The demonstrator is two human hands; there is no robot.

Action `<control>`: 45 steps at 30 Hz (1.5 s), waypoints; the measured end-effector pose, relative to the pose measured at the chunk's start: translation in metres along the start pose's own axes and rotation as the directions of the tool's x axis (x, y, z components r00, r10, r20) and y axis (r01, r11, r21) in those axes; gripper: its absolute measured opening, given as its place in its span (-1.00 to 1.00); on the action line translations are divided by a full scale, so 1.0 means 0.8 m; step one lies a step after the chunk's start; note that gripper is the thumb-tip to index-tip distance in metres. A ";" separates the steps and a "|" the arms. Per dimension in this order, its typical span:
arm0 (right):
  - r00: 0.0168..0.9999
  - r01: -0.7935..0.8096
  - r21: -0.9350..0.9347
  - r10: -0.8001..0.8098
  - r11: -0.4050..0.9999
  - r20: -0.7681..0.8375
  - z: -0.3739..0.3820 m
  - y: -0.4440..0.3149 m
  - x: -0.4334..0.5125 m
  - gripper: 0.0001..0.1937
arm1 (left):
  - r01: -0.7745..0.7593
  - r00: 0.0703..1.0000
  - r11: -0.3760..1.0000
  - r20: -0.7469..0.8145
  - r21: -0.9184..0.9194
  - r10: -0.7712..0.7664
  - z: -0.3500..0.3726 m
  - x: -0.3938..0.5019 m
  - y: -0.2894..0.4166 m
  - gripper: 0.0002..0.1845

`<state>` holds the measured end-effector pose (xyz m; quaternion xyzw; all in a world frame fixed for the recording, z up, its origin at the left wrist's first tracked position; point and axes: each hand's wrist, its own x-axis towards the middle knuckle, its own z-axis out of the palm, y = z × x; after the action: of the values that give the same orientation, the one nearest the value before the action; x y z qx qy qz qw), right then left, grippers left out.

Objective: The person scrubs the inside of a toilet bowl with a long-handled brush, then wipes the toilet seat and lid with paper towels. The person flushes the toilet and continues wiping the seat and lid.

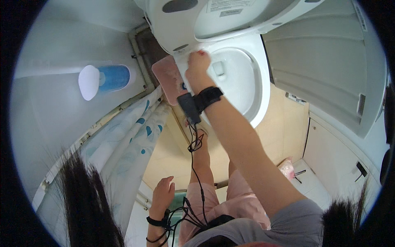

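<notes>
My right hand (pixel 199 66) is curled on or just above the left rim of a white toilet bowl (pixel 262 83), near the seat hinge. Some red shows at its fingers; what it holds, if anything, cannot be made out. The raised toilet seat and lid (pixel 176 27) stand beyond it. My left hand (pixel 163 193) hangs low at my left side with the fingers apart and nothing in it. Black straps with cables sit on both wrists, and a black box is fixed to the right one.
A pink plastic bin (pixel 168 80) stands left of the toilet. Further left are a patterned shower curtain (pixel 132 132) and a wall holder with a blue part (pixel 114 78). A washing machine (pixel 321 61) is close on the right. A pinkish plastic bag (pixel 287 168) lies near a white cabinet (pixel 333 148).
</notes>
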<state>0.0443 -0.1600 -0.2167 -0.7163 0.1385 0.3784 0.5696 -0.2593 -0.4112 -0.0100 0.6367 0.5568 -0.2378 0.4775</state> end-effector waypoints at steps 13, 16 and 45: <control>0.877 -0.213 0.379 0.005 0.901 0.480 -0.027 -0.154 -0.140 -0.82 | -0.119 0.989 0.993 -0.086 0.009 0.119 -0.025 -0.021 0.017 -0.68; 0.906 0.119 0.572 -0.324 0.812 0.271 -0.021 -0.214 -0.200 -0.86 | -0.109 0.990 0.994 -0.082 0.026 0.111 -0.036 -0.023 0.015 -0.67; 0.126 0.971 -0.211 -0.991 0.113 0.049 -0.128 -0.401 -0.061 -0.85 | -0.166 0.974 0.984 -0.144 0.066 0.175 -0.014 -0.037 0.042 -0.69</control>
<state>0.2528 -0.1654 0.0519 -0.6986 -0.3755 -0.1178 0.5976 -0.2381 -0.4131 0.0308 0.7107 0.5276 -0.1626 0.4359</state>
